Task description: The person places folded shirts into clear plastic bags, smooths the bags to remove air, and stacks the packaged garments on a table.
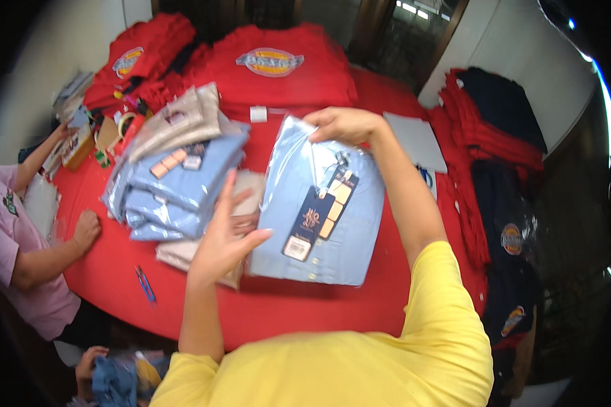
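Note:
My right hand (343, 127) grips the top edge of a light blue folded shirt (349, 251) in a clear plastic bag, its fingers closed on the bag's far corner. Two dark hang tags (308, 224) lie on the shirt's front, under the plastic. The package is tilted and seems lifted off the red table. Beside its left edge is my left hand (225, 234), fingers spread and holding nothing. Just beyond that hand rises a pile of bagged blue shirts (183, 180), with beige bagged garments (176, 122) on top and more beige ones partly hidden beneath.
A blue thread snipper (144, 285) lies on the red table (265, 313). Red garment stacks (271, 74) line the back, with dark and red clothes (499, 108) at right. A grey-white sheet (415, 141) lies far right. A co-worker in pink (30, 258) rests a hand (87, 230) at left.

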`<action>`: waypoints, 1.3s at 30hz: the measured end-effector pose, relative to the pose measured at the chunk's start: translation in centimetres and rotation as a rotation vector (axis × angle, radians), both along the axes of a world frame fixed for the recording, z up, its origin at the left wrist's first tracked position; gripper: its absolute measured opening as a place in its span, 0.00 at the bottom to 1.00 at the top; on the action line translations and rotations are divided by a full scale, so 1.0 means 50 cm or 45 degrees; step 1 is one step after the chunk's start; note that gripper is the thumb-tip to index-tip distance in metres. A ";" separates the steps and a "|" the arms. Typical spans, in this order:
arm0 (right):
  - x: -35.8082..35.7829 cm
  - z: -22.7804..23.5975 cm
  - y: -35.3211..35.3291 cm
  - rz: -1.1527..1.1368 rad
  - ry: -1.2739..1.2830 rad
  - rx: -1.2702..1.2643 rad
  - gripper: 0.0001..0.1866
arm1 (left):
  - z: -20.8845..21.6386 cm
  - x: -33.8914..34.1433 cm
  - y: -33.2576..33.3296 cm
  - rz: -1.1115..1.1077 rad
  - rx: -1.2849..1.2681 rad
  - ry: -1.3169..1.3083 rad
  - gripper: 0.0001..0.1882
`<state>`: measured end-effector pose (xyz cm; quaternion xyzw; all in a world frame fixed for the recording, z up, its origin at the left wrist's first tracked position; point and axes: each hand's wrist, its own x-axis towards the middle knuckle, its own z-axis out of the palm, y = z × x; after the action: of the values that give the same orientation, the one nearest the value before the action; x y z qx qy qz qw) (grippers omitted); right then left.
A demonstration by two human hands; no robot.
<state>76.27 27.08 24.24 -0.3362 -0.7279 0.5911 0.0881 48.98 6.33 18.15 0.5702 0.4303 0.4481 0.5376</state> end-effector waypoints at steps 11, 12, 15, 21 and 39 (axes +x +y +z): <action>0.108 -0.296 -0.282 -0.581 -0.762 0.595 0.11 | -0.238 0.161 -0.163 -0.082 0.578 1.255 0.44; 0.115 -0.300 -0.303 -0.574 -0.836 0.460 0.10 | -0.238 0.165 -0.170 -0.131 0.608 1.264 0.43; 0.137 -0.366 -0.330 -0.737 -0.770 0.690 0.09 | -0.276 0.179 -0.168 -0.165 0.585 1.201 0.44; 0.124 -0.368 -0.327 -0.598 -0.663 0.789 0.07 | -0.292 0.195 -0.157 -0.169 0.439 1.094 0.43; 0.091 -0.327 -0.310 -0.492 -0.776 0.577 0.16 | -0.309 0.196 -0.171 -0.081 0.849 1.164 0.40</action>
<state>80.80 11.56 7.88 -0.5980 -0.7557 0.2624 0.0497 58.80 -2.24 2.68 0.8578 0.4371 0.2507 0.1007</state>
